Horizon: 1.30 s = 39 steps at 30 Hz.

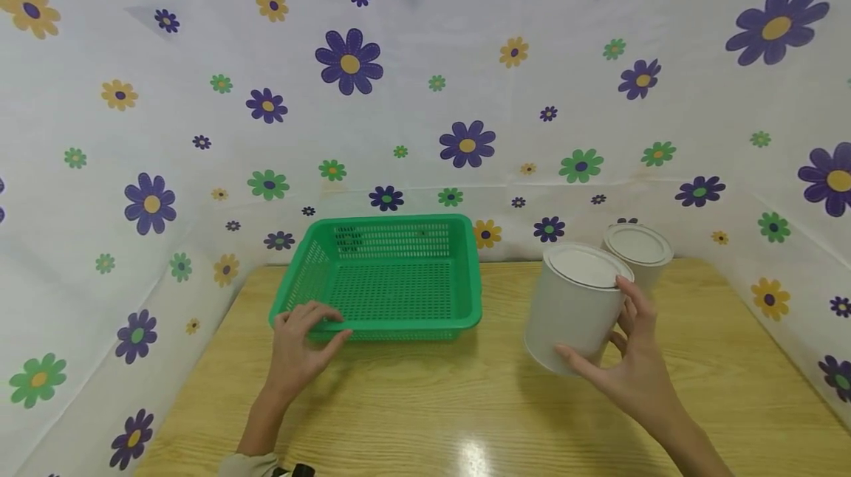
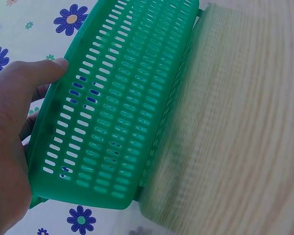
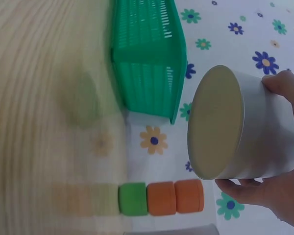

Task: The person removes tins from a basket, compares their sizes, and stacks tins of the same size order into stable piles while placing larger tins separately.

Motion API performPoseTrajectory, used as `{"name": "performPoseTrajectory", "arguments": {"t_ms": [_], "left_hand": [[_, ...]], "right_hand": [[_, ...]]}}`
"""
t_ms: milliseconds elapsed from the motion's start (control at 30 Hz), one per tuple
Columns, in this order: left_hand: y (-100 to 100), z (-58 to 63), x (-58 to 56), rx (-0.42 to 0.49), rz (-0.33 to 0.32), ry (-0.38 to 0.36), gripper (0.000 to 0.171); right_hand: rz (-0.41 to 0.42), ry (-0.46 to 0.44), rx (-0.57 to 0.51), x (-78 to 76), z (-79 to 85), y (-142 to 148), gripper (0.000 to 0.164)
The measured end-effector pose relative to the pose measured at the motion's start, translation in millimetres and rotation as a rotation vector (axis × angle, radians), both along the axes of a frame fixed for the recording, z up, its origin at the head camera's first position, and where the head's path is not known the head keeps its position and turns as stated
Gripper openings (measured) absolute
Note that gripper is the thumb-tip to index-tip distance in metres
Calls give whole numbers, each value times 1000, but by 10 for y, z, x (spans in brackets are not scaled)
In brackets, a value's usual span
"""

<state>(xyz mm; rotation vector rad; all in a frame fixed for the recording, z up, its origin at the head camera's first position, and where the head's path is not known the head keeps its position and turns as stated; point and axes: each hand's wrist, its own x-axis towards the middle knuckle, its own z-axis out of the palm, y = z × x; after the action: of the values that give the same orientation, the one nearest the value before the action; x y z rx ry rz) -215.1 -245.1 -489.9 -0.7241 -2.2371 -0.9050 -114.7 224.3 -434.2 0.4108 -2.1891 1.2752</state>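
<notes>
My right hand (image 1: 634, 373) grips a white lidded can (image 1: 572, 314) by its side, thumb at the front and fingers round the right. The can leans and is off the table; its flat base (image 3: 215, 122) shows in the right wrist view. At the left, my left hand (image 1: 302, 351) holds the near rim of a green plastic basket (image 1: 399, 325), with the thumb outside and the fingers over the edge. No objects show inside the basket.
A second white can (image 1: 638, 244) stands behind the held one. The right wrist view shows a stack with a green piece (image 3: 133, 199) at the bottom and orange pieces (image 3: 161, 198) above. Flower-printed cloth (image 1: 399, 108) borders the wooden table (image 1: 425, 396).
</notes>
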Motion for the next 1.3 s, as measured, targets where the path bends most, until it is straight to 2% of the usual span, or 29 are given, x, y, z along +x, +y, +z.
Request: {"name": "performPoseTrajectory", "arguments": {"t_ms": [167,367,600,867,1100,1300], "left_hand": [[7,11,17,6,4,-15,25],[9,19,15,8,-3,-28,25],[0,-3,46,11,5,-18,26],[23,15,-4,9,-7,-22,25],[30,21,-7,8,-3,-20,24],[22,14,1,9,4,-29,25]], "right_hand": [[-40,9,23,59,-40,137,127],[-131,-52,23,124,-89,286,128],[-170,-100,60,120,-179,494,129],[-245,-131,84,119,-307,726,130],[-263,-106,133,145,-376,890,132],[-239,-180,112,154,-406,1013,137]]}}
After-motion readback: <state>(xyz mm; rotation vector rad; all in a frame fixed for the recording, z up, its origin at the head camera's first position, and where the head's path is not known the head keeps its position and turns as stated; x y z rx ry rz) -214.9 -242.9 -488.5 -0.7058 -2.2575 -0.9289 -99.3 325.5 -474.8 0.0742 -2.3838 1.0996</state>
